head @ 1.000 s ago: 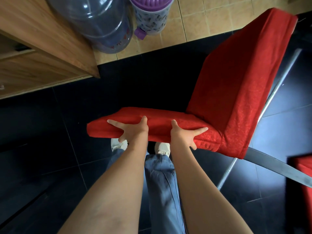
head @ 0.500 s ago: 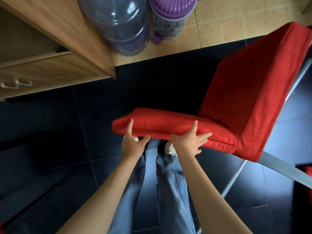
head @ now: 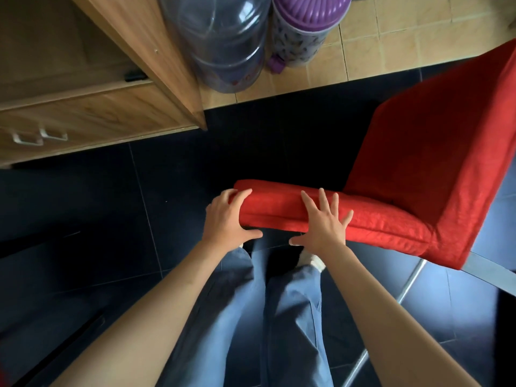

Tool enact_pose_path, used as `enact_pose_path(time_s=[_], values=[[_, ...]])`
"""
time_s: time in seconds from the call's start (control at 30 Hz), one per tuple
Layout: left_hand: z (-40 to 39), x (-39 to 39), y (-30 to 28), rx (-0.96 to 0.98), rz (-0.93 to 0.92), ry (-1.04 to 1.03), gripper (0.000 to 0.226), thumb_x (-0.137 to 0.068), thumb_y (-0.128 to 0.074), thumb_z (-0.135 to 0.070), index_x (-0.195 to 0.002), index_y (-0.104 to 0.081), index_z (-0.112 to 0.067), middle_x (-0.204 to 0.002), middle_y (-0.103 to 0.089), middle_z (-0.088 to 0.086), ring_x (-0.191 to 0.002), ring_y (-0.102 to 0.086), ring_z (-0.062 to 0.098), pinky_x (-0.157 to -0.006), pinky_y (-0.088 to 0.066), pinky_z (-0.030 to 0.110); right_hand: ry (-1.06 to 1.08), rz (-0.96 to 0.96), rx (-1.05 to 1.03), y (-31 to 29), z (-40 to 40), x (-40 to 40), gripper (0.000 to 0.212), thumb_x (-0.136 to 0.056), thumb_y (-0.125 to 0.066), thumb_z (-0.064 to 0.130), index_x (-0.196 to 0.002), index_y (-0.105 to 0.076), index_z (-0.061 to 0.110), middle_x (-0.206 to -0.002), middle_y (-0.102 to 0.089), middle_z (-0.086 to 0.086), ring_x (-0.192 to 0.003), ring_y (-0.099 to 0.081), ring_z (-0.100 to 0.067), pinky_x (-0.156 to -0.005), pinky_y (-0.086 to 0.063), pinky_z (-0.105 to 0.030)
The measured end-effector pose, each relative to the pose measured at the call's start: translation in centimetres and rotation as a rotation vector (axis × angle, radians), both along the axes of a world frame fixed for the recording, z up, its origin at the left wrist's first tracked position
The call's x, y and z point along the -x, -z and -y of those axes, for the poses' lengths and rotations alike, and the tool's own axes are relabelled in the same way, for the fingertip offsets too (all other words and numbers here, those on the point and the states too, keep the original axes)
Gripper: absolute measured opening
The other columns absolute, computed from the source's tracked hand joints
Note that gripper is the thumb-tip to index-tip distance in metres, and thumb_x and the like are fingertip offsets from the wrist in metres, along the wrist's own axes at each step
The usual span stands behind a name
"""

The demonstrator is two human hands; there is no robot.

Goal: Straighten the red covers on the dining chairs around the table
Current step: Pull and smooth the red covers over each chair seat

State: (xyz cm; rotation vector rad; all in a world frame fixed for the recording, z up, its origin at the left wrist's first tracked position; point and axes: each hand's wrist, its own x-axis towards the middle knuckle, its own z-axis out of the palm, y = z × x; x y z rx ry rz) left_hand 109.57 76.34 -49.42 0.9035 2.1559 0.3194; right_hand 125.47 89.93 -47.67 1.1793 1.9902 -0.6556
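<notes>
Beside cabinet (head: pixel 117 113), water jug (head: pixel 220 43) & purple bin (head: pixel 304 26).

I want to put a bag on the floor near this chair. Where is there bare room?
Bare dark floor lies between the wooden cabinet and the seat's front edge, and between the tan tiles and the seat. It is crowded by the water jug and purple bin, and under both hands.
</notes>
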Motion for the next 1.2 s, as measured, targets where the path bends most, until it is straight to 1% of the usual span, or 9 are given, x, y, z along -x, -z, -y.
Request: enact_pose_path(time_s=[0.13, 0.37, 0.47, 0.6, 0.67, 0.77, 0.87, 1.07, 1.2], values=[[0.5, 0.7, 1.6, -0.081, 0.129, -0.054, 0.098, -0.052, -0.092, -0.033, -0.139, -0.047, -0.027, -0.136, -0.040, 0.004, -0.121, -0.044, 0.025, -0.097, -0.036, 0.030, -0.125, -0.047, -0.021, 1.2, -0.1, 0.6, 0.121, -0.064, -0.085, 0.047, -0.154, -0.005, 0.034, -0.162, -0.008, -0.008, -0.149, 0.004, -0.031, -0.114, 0.001, -0.061], [0.9, 1.5, 2.1, -0.123, 0.196, -0.080, 0.093, -0.055, -0.092, -0.032, -0.137, -0.048, -0.029, -0.132, -0.041, -0.005, -0.114, -0.039, 0.006, -0.096, -0.034, 0.027, -0.256, -0.105, -0.087, 1.9, -1.7, -0.8, 0.119, -0.059, -0.084, 0.053, -0.152, -0.014, 0.031, -0.152, -0.033, -0.002, -0.141, -0.024, -0.027, -0.116, -0.007, -0.056], [1.0, 1.1, 2.2, -0.158, 0.188, -0.108, 0.092, -0.054, -0.093, -0.030, -0.135, -0.050, -0.027, -0.133, -0.042, -0.006, -0.115, -0.040, 0.005, -0.097, -0.035, 0.028, -0.261, -0.130, -0.117, 2.2, -1.9, -1.6, 0.121, -0.057, -0.085, 0.055, -0.152, -0.015, 0.030, -0.150, -0.035, -0.001, -0.140, -0.026, -0.027, -0.116, -0.009, -0.055], [1.2, 1.0, 2.3, -0.171, 0.178, -0.112, 0.094, -0.053, -0.093, -0.029, -0.136, -0.050, -0.028, -0.133, -0.043, -0.007, -0.117, -0.042, 0.007, -0.100, -0.038, 0.032, -0.271, -0.146, -0.165, 2.7, -1.4, -1.9, 0.129, -0.055, -0.085, 0.057, -0.154, -0.009, 0.025, -0.153, -0.031, -0.002, -0.144, -0.019, -0.031, -0.114, -0.011, -0.056], [1.2, 1.3, 2.4, -0.172, 0.166, -0.076, 0.095, -0.053, -0.093, -0.027, -0.138, -0.049, -0.026, -0.135, -0.045, -0.005, -0.121, -0.046, 0.011, -0.102, -0.040, 0.034, -0.273, -0.157, -0.180, 3.0, -1.3, -1.8, 0.121, -0.057, -0.084, 0.056, -0.153, -0.017, 0.022, -0.152, -0.034, -0.001, -0.144, -0.022, -0.030, -0.114, -0.013, -0.056], [1.3, 1.7, 2.5, -0.171, 0.170, -0.044, 0.099, -0.054, -0.094, -0.022, -0.141, -0.046, -0.023, -0.141, -0.048, -0.001, -0.129, -0.046, 0.016, -0.108, -0.038, 0.035, -0.277, -0.190, -0.215, 3.4, -1.3, -1.9, 0.107, -0.058, -0.083, 0.056, -0.146, -0.035, 0.017, -0.142, -0.047, -0.001, -0.134, -0.039, -0.028, -0.112, -0.020, -0.055], [1.3, 2.0, 2.4, -0.167, 0.177, -0.026, 0.101, -0.055, -0.093, -0.020, -0.143, -0.044, -0.021, -0.144, -0.047, 0.001, -0.133, -0.044, 0.017, -0.110, -0.037, 0.037, -0.278, -0.219, -0.240, 3.5, -1.3, -2.0, 0.104, -0.057, -0.083, 0.057, -0.142, -0.041, 0.015, -0.136, -0.053, -0.003, -0.128, -0.045, -0.029, -0.110, -0.025, -0.054], [1.2, 2.0, 2.3, -0.158, 0.184, -0.024, 0.102, -0.056, -0.093, -0.019, -0.144, -0.043, -0.020, -0.146, -0.046, 0.001, -0.135, -0.042, 0.016, -0.111, -0.034, 0.031, -0.306, -0.235, -0.174, 3.5, -1.3, -1.8, 0.113, -0.059, -0.080, 0.062, -0.150, -0.029, 0.017, -0.151, -0.038, 0.000, -0.141, -0.030, -0.027, -0.112, -0.015, -0.057], [1.0, 2.4, 2.4, -0.118, 0.186, 0.016, 0.102, -0.057, -0.093, -0.021, -0.145, -0.041, -0.020, -0.148, -0.043, 0.002, -0.136, -0.040, 0.016, -0.112, -0.032, 0.031, -0.376, -0.264, -0.199, 3.7, -1.4, -1.3, 0.099, -0.059, -0.083, 0.053, -0.140, -0.043, 0.012, -0.134, -0.054, -0.006, -0.124, -0.049, -0.032, -0.104, -0.030, -0.055]])
